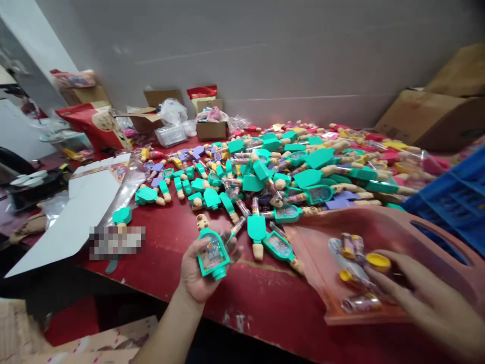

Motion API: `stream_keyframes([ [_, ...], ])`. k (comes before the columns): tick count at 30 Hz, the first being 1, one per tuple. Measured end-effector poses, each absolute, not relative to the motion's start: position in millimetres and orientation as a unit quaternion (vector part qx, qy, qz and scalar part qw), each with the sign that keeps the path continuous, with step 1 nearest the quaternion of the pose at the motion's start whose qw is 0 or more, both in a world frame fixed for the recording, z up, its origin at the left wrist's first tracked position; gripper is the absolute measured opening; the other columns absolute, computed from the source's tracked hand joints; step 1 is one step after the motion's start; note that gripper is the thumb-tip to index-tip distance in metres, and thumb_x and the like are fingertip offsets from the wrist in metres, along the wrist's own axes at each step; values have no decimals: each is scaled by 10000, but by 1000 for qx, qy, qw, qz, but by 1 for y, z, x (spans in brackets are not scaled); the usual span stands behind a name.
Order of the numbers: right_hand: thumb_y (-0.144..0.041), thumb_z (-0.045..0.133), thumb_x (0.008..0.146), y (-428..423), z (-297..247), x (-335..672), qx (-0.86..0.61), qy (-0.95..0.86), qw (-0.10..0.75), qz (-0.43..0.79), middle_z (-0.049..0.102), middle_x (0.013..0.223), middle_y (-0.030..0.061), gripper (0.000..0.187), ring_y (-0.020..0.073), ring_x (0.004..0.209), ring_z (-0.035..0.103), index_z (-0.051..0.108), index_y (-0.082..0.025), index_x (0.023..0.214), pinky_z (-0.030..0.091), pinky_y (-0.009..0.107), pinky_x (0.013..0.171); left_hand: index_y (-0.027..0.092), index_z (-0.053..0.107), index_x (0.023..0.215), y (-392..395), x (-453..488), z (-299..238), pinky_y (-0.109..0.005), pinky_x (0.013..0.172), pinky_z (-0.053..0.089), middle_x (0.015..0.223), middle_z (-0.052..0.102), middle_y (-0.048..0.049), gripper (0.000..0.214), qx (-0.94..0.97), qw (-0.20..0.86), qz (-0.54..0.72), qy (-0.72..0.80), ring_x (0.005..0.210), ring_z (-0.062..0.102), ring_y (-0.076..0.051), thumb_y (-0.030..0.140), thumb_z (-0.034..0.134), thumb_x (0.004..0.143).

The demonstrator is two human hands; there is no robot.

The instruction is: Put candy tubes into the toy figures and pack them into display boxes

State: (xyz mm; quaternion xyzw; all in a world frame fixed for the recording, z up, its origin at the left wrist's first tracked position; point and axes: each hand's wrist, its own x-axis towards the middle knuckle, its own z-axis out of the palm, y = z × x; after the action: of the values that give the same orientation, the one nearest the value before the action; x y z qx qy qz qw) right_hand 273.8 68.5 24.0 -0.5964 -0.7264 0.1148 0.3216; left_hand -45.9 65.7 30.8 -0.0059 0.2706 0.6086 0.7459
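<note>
My left hand (200, 273) is closed around a green plastic toy (213, 255) with a clear window, a brown animal-shaped top and a screw-neck end pointing toward me. At the right, my right hand (420, 293) reaches over an orange plastic tray (364, 321), its thumb and fingers pinching a small tube with a yellow cap (378, 261). Several clear printed tubes (361, 303) lie loose in the tray beside the fingers. Just beyond my left hand, a large heap of similar green toys (255, 227) spreads over the red table (166, 263), some with tubes attached.
A blue plastic crate (450, 187) stands at the right, behind the tray. Cardboard boxes (428, 119) rest against the wall. A white card sheet (91, 197) and a red bag (94, 126) lie at the left. Purple, yellow and pink toys fill the back of the heap.
</note>
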Motion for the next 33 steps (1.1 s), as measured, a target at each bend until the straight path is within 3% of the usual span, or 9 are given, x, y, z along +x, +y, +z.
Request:
stream_keyframes([
  [2, -377, 480, 867, 48, 23, 238, -541, -749, 309, 228, 675, 946, 97, 250, 188, 814, 651, 593, -235, 1039, 516, 243, 628, 157, 601, 722, 64, -28, 36, -368, 797, 515, 776, 661, -28, 157, -14, 724, 629, 284, 701, 627, -150, 129, 578, 569],
  [6, -284, 506, 852, 22, 10, 157, -431, -772, 346, 315, 677, 868, 43, 170, 158, 741, 644, 573, -197, 982, 521, 230, 631, 195, 556, 818, 51, 6, 40, -323, 787, 513, 786, 637, 7, 223, -23, 654, 683, 325, 688, 613, -122, 156, 565, 598],
  [16, -208, 464, 876, 10, 2, 137, -365, -826, 414, 118, 639, 724, 70, 195, 169, 621, 610, 522, -106, 1032, 485, 262, 568, 237, 440, 919, 22, 26, 19, -273, 634, 501, 769, 555, 20, 179, 169, 539, 734, 377, 660, 599, -135, 294, 474, 753],
  [19, -222, 451, 881, 5, 7, 138, -381, -794, 390, 268, 603, 682, 34, 129, 125, 590, 561, 550, -140, 873, 440, 220, 553, 234, 451, 929, 17, 30, 13, -276, 639, 505, 757, 553, 18, 183, 181, 539, 734, 370, 662, 604, -142, 302, 477, 762],
  [23, -403, 503, 853, 7, 14, 139, -394, -636, 304, 590, 506, 605, -5, 303, 72, 534, 439, 510, -142, 698, 335, 177, 482, 225, 499, 893, 10, 32, 11, -265, 613, 510, 752, 574, 9, 175, 199, 526, 750, 349, 663, 611, -155, 320, 532, 750],
  [26, -584, 517, 778, 11, 16, 135, -327, -394, 204, 834, 349, 466, -78, 433, 24, 351, 218, 464, -158, 718, 159, 167, 347, 216, 539, 855, 8, 29, 11, -193, 488, 474, 746, 587, -1, 154, 225, 523, 756, 324, 617, 600, -139, 329, 552, 751],
  [28, -644, 479, 760, 14, 14, 132, -292, -274, 159, 903, 278, 425, -113, 472, 17, 302, 88, 444, -174, 759, 86, 172, 316, 181, 568, 812, 11, 24, 11, -136, 346, 367, 717, 596, -17, 189, 241, 565, 725, 311, 467, 530, -87, 361, 547, 759],
  [31, -616, 443, 801, 20, 4, 130, -350, -407, 200, 820, 394, 481, -78, 444, 36, 315, 219, 464, -172, 804, 215, 173, 337, 164, 575, 771, 24, 13, 13, -138, 411, 433, 732, 613, -14, 180, 181, 602, 704, 331, 507, 563, -82, 313, 637, 691],
  [33, -507, 466, 847, 22, -5, 132, -409, -635, 280, 593, 550, 630, 5, 361, 88, 455, 440, 528, -154, 887, 364, 211, 459, 182, 555, 767, 34, 5, 17, -232, 625, 531, 783, 623, -2, 227, 89, 602, 711, 352, 719, 638, -152, 249, 705, 610],
])
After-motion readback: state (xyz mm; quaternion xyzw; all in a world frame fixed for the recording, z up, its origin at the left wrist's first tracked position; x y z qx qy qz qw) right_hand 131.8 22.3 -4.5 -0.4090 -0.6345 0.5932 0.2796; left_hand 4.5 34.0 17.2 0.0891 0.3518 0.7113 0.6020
